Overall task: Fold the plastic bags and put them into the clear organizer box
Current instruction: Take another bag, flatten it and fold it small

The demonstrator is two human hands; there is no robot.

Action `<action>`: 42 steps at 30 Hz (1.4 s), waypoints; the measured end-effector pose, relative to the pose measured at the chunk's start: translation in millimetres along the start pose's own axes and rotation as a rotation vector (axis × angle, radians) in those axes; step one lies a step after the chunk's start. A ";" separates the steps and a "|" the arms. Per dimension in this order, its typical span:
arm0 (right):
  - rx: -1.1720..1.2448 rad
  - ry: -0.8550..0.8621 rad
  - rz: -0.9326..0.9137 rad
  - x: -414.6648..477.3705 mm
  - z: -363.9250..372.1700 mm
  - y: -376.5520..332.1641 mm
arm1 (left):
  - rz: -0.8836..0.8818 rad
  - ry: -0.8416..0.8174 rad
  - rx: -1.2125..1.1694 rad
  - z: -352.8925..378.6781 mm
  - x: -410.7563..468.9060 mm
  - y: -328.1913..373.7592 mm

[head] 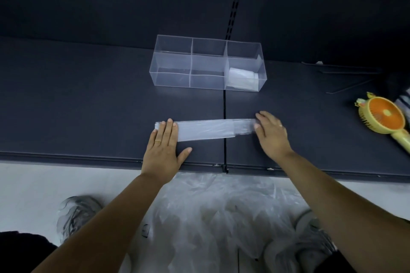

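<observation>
A translucent plastic bag (206, 129) lies folded into a long narrow strip across the dark shelf surface (88, 106). My left hand (164, 148) lies flat with straight fingers pressing the strip's left end. My right hand (271, 133) rests on the strip's right end, fingers extended, thumb touching the plastic. Behind the strip stands the clear organizer box (173, 63) with three compartments. A folded bag (243, 77) sits in its right compartment; the other two hold nothing.
A yellow and orange hand-held fan (386, 118) lies at the right of the shelf. Several loose plastic bags (221, 210) are piled on the floor below the shelf's front edge, between my shoes. A dark back panel rises behind the box.
</observation>
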State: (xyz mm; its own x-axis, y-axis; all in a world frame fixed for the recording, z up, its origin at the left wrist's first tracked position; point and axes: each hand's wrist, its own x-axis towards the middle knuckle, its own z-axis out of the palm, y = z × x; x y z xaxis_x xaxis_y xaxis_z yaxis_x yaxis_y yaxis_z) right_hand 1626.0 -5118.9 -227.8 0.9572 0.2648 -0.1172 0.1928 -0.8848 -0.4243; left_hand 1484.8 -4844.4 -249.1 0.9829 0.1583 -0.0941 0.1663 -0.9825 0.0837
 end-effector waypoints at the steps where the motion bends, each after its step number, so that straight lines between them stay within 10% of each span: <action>1: 0.020 0.040 0.024 6.0 -5.3 0.3 | -0.002 -0.001 0.001 0.0 -0.2 -0.1; 11: 0.084 0.021 0.040 4.6 -17.6 -1.0 | 0.043 -0.033 0.024 -0.6 2.9 -7.4; 16: 0.592 -0.357 0.287 -24.7 -47.3 5.7 | 0.158 -0.038 0.020 -13.2 11.3 -21.8; 23: 0.683 -0.723 0.344 -34.4 -91.4 -27.0 | 0.344 0.003 -0.450 -28.6 -15.8 108.6; 27: 0.699 -0.852 0.262 -36.7 -110.8 -55.6 | -0.013 0.213 -0.967 -48.4 -24.6 163.2; 32: 0.664 -0.513 0.137 -20.2 -107.1 -62.5 | -0.273 0.069 -1.634 -76.3 -14.8 152.4; 36: 0.950 -0.716 0.178 -20.6 -61.9 -68.2 | -0.528 -0.111 -1.784 -72.9 -4.3 123.6; 42: 0.745 -0.673 0.121 -30.4 -19.3 -58.5 | -0.636 -0.258 -1.966 -50.1 9.9 86.9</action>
State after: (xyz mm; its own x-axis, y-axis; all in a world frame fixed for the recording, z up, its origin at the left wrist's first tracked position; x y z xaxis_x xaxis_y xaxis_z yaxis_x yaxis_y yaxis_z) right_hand 1589.8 -5082.5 -182.0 0.5965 0.5537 -0.5810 -0.3014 -0.5163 -0.8016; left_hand 1512.9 -4923.4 -193.1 0.7657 0.1706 -0.6202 0.4164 0.6034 0.6801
